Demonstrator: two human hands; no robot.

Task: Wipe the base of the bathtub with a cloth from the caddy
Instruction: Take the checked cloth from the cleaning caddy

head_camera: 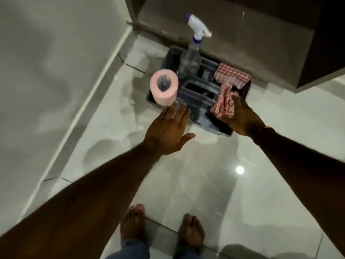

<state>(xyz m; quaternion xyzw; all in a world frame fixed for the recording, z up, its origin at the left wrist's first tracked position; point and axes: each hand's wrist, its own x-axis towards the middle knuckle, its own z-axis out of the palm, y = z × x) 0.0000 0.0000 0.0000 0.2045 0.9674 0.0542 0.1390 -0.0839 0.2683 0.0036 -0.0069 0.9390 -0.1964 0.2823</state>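
Cloth [224,101], red-checked, draped over near-right edge of grey caddy [190,101] on glossy pale tile floor [186,174]; right hand [240,118] touching it, grasp unclear (fingers hidden, motion blur). Left hand [168,133] spread flat, empty. Pink paper roll [164,86], spray bottle [192,57], second checked cloth [231,75] in caddy.

Right hand [240,118] on checked cloth [225,101] in grey caddy [196,98] — left hand [168,131] spread, empty.

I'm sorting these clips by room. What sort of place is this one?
Most likely a bathroom. Glossy tiled floor, a grey cleaning caddy holding a spray bottle, a pink paper roll and checked cloths, and a pale smooth wall on the left, possibly a tub's side.
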